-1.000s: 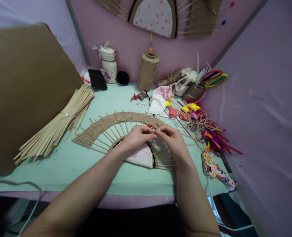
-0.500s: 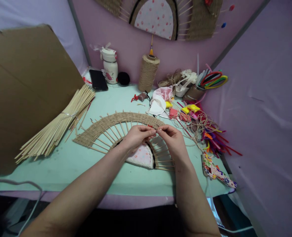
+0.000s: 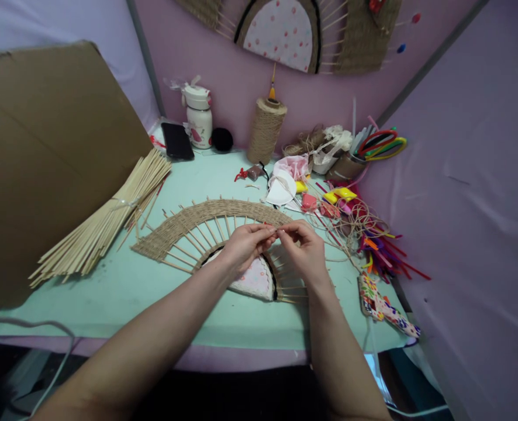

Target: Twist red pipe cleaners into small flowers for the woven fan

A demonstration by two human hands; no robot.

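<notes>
A woven fan-shaped piece of twine and thin sticks lies on the pale green table. At its inner edge is a half-round panel with pink spots and a black rim. My left hand is over the middle of the fan, its fingers pinched together. Fingertip to fingertip with it, my right hand is pinched too, above the fan's right part. A bit of red shows just behind the fingertips. Whatever the fingers hold is too small to make out.
Bundled sticks and a cardboard sheet are at left. Behind stand a bottle and a twine spool. Pipe cleaners, tangled twine and a patterned glue gun lie at right.
The view has shifted slightly. Both hands keep their fingertips together over the fan, with only small finger movements.
</notes>
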